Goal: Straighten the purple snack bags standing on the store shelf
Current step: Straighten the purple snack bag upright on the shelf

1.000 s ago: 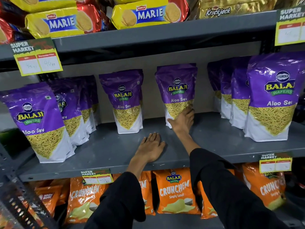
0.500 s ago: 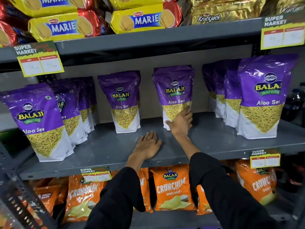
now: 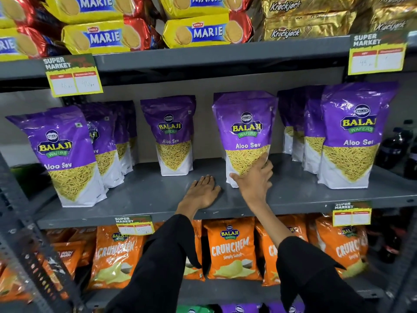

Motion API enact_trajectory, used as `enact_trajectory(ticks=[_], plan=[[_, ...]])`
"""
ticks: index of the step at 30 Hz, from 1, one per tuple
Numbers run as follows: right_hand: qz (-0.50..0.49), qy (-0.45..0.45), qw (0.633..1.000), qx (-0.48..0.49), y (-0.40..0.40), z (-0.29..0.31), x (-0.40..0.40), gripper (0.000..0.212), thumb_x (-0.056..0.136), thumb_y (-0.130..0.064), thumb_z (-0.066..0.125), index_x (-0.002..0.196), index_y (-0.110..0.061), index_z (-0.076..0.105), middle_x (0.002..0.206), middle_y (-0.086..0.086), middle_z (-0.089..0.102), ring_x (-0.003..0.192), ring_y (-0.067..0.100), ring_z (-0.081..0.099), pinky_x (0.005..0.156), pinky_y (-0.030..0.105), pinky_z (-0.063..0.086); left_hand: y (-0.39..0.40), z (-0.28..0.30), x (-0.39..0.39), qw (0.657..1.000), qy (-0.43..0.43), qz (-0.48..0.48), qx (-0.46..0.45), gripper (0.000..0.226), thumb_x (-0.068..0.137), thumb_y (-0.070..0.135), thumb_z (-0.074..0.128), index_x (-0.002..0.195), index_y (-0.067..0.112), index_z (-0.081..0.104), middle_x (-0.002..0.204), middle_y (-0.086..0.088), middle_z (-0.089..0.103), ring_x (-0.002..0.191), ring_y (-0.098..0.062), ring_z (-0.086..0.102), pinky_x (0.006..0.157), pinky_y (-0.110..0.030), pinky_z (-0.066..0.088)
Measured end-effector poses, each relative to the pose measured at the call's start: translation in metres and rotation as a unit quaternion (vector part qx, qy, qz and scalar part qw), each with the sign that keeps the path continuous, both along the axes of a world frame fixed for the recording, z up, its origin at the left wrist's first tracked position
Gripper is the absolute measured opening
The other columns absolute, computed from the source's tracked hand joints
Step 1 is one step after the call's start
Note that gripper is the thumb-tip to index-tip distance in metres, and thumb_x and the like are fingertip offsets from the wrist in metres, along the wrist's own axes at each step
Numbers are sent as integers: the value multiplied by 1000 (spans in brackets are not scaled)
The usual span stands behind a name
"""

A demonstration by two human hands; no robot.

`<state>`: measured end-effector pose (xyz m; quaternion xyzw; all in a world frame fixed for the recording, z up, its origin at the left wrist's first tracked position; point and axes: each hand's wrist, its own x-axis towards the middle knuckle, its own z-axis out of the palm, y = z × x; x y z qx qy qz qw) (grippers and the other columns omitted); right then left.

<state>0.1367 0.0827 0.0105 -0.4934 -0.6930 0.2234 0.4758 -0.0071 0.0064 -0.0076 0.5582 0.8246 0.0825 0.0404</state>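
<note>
Purple snack bags stand along the grey metal shelf [image 3: 144, 195], all facing outward with their fronts showing. One bag [image 3: 246, 132] stands near the middle of the shelf, a little back from the front edge, and the right hand [image 3: 253, 177] grasps it low down: the thumb presses across the front of its white bottom corner while the fingers [image 3: 262, 160] wrap around its right side. It looks upright or nearly so. The left hand [image 3: 204, 190] lies flat and open on the bare shelf just left of that bag, palm down near the front edge, holding nothing. Both arms wear black sleeves [image 3: 162, 263]. Another single bag [image 3: 170, 134] stands farther back, to the left of the held one and apart from it. At the left end a row of bags [image 3: 65, 154] runs from the front edge toward the back, the front one leaning slightly. At the right end a second row [image 3: 352, 134] runs the same way, its front bag close to the front edge. Orange chip bags [image 3: 231, 247] fill the shelf below, and yellow biscuit packs [image 3: 203, 30] sit on the shelf above. Yellow price tags [image 3: 73, 75] hang from the shelf edges.
</note>
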Motion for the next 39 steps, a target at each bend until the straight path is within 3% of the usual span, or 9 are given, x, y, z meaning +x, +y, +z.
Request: enact_trajectory(ticks=[21, 26, 30, 32, 36, 39], plan=[[-23, -12, 999, 35, -57, -15, 56, 124, 66, -54, 86, 156, -16, 8, 153, 16, 28, 140, 37, 31, 101, 64, 40, -1, 2, 2, 1000, 19, -7, -2, 65, 104, 45, 19, 159, 10, 15, 169, -10, 9, 156, -25, 5, 126, -45, 8], [-21, -15, 999, 45, -62, -17, 60, 125, 66, -58, 84, 156, -17, 7, 153, 16, 28, 139, 36, 31, 100, 63, 40, -3, 3, 3, 999, 9, -14, 33, 56, 103, 45, 30, 143, 9, 43, 157, -14, 36, 148, -28, 29, 119, -47, 22], [-14, -8, 998, 55, -61, -17, 64, 122, 68, -69, 76, 155, -18, 8, 152, 14, 30, 139, 35, 33, 101, 62, 41, -6, 6, -4, 993, -84, 19, 83, 48, 99, 48, 45, 132, 16, 59, 145, -13, 54, 130, -35, 52, 109, -44, 42], [-11, -3, 998, 58, -60, -18, 65, 121, 68, -72, 73, 155, -18, 9, 153, 13, 29, 140, 34, 32, 103, 62, 40, -6, 7, -6, 994, -90, 7, 67, 51, 101, 47, 43, 139, 15, 54, 151, -12, 48, 137, -34, 46, 113, -42, 38], [-9, -3, 998, 58, -57, -20, 62, 124, 66, -65, 80, 155, -16, 9, 152, 13, 29, 139, 34, 33, 104, 59, 42, -5, -2, 2, 1000, 7, -22, 7, 61, 104, 46, 25, 152, 9, 30, 164, -15, 23, 153, -31, 19, 123, -47, 15], [-15, 8, 998, 62, -56, -23, 57, 125, 66, -59, 83, 156, -14, 8, 152, 14, 29, 139, 34, 33, 103, 58, 42, -7, -7, 3, 999, 27, -16, 5, 66, 104, 47, 20, 157, 8, 17, 168, -14, 10, 156, -29, 8, 126, -48, 8]])
